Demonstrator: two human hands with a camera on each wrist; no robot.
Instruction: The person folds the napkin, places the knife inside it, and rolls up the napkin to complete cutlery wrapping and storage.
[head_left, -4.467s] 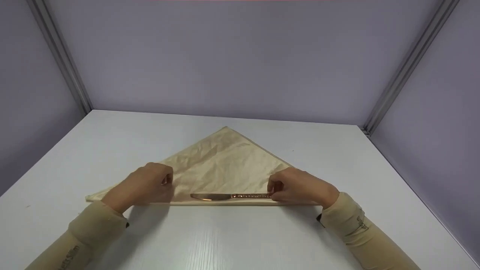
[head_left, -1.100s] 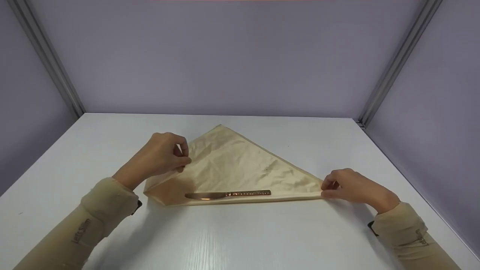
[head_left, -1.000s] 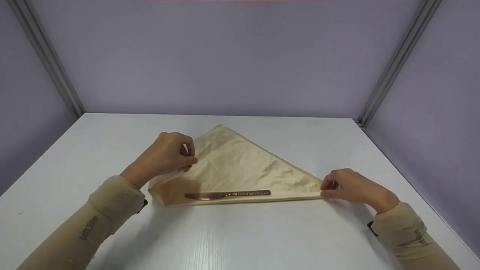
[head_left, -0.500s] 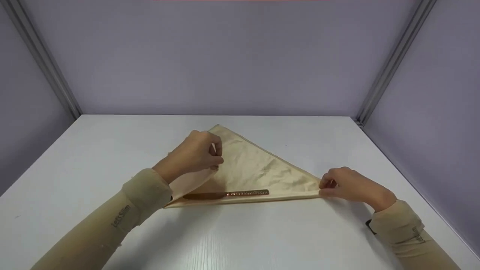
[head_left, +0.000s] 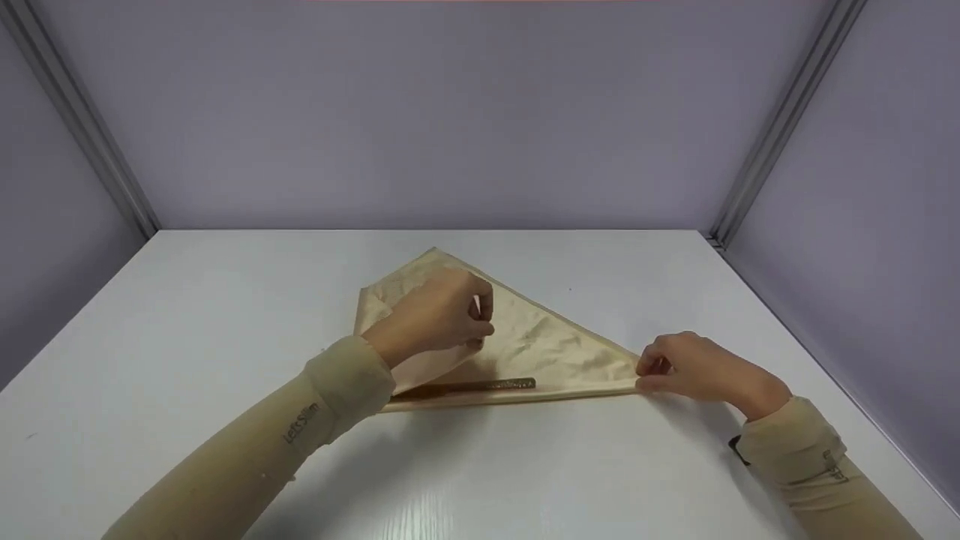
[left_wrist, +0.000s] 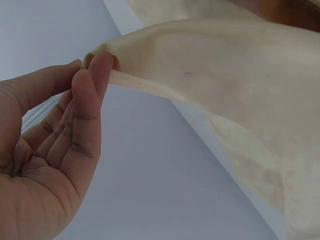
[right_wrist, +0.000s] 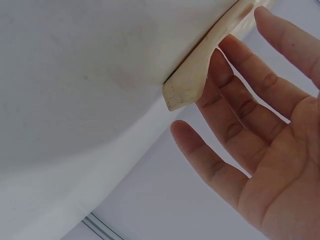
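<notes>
Nearest lay the bare white table (head_left: pixel 465 480), and on it the beige napkin (head_left: pixel 555 349), a folded triangle with its long folded edge running left to right along the near side. Just inside that edge lay the copper knife (head_left: pixel 487 387), its long axis parallel to the fold, handle to the right; its left end was hidden under lifted cloth.

At the right end of that edge, the right hand (head_left: pixel 694 371) had the napkin's right corner (right_wrist: pixel 182 92) at its fingertips. The wrist view showed those fingers fairly straight with the corner resting against them, so I could not tell whether they pinched it.

Farther in and left of centre, the left hand (head_left: pixel 435 319) pinched the napkin's left corner (left_wrist: pixel 102 52) between thumb and forefinger, holding it raised above the cloth, over the knife's left part. It was the hand nearer the knife and the far apex (head_left: pixel 435 252).
</notes>
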